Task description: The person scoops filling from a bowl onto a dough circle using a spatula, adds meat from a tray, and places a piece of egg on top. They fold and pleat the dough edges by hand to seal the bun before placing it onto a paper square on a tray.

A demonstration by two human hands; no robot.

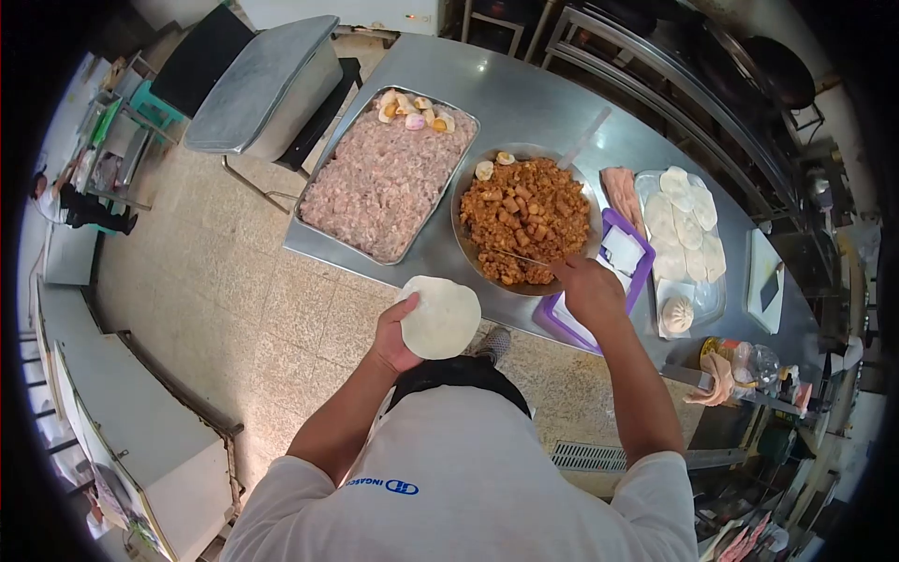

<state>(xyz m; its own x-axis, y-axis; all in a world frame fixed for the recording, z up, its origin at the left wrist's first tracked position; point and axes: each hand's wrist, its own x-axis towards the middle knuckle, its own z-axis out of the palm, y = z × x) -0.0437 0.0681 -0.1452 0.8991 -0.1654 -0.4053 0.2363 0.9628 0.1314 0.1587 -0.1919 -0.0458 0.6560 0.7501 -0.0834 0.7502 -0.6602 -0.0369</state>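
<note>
My left hand is closed on a round, pale dough wrapper, held flat in front of my body with the thumb on top. My right hand grips a thin metal utensil whose far end reaches into the reddish-brown diced filling; that end's shape is hidden. A wide metal bowl holds this filling, and two egg pieces lie on it near the rim. To its left, a rectangular metal tray carries pinkish minced meat, topped by several egg pieces at the far end.
Beside the bowl is a purple container with white paper squares. Several dough rounds lie on a clear tray, near a pleated bun. A metal table carries everything. A covered tub stands left; another person is far left.
</note>
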